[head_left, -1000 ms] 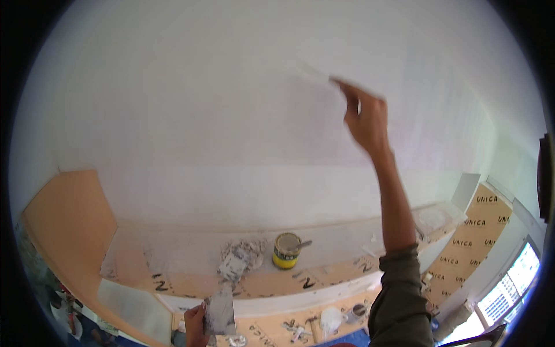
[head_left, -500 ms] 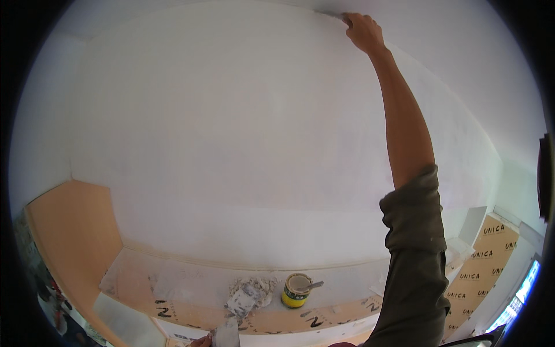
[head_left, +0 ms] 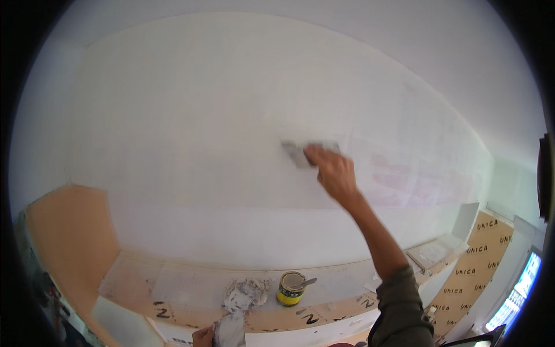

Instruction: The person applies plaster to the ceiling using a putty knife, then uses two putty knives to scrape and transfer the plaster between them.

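Note:
My right hand (head_left: 337, 173) is closed around the handle of a putty knife (head_left: 295, 154) with a wide grey blade. The blade is slightly blurred and lies close to the white wall (head_left: 191, 139), around mid-height. Low in the picture, my left hand (head_left: 203, 336) grips a second flat, putty-smeared blade (head_left: 230, 331), its handle hidden in the fingers. Just beyond that blade, a messy heap of whitish putty (head_left: 245, 294) sits on the covered ledge. Beside it stands an open can (head_left: 290, 290) with a yellow and dark label, and a spatula (head_left: 306, 283) rests across its mouth.
A ledge (head_left: 185, 283) covered with brown board and film runs along the wall's foot. Tan board panels stand at the left (head_left: 72, 231) and right (head_left: 462, 272). A flat panel (head_left: 430, 254) lies on the ledge's right end. A bright window (head_left: 514, 295) is at far right.
My right hand has come down from the wall's top edge to mid-wall, slightly leftward, with the putty knife. My left hand and its blade have risen a little further into view.

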The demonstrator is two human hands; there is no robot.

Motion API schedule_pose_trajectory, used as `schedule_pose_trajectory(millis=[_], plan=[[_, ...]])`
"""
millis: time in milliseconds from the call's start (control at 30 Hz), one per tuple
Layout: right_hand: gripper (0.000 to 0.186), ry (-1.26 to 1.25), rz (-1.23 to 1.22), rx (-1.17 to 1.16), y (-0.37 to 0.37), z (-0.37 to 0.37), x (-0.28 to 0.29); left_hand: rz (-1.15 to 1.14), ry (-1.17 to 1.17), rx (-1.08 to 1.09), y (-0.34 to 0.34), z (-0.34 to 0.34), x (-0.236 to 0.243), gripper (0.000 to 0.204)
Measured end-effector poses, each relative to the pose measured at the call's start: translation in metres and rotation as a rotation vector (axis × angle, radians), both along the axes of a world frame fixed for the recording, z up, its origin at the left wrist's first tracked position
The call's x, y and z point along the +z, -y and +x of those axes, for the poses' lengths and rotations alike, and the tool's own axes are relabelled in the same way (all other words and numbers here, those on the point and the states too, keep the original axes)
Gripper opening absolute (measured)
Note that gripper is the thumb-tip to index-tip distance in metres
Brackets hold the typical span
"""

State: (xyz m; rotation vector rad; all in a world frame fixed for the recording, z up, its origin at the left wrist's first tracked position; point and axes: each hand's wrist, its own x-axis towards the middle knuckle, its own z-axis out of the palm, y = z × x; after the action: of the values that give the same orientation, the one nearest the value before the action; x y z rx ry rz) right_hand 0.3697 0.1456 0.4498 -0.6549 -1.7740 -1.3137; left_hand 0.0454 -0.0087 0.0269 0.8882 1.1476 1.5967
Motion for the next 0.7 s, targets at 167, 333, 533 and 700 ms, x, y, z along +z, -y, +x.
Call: schedule_pose_trajectory(millis=[167,333,533,700], plan=[[0.044,-0.064,-0.357,-0.001,0.033,-0.006,-0.114,-0.044,0.351,-0.097,0.018,0.0,-0.002,0.025],[0.041,-0.184,-0.496,0.2,0.05,-0.07,-0.048,-0.086,0.347,-0.027,0.044,-0.025,-0.006,0.026],[0.041,-0.11,0.171,0.159,0.027,-0.173,0.187,-0.087,0.359,0.063,0.045,-0.031,-0.016,0.025],[0.036,-0.165,0.203,-0.054,0.005,-0.228,0.29,-0.079,0.189,0.18,0.054,-0.044,-0.034,0.024]])
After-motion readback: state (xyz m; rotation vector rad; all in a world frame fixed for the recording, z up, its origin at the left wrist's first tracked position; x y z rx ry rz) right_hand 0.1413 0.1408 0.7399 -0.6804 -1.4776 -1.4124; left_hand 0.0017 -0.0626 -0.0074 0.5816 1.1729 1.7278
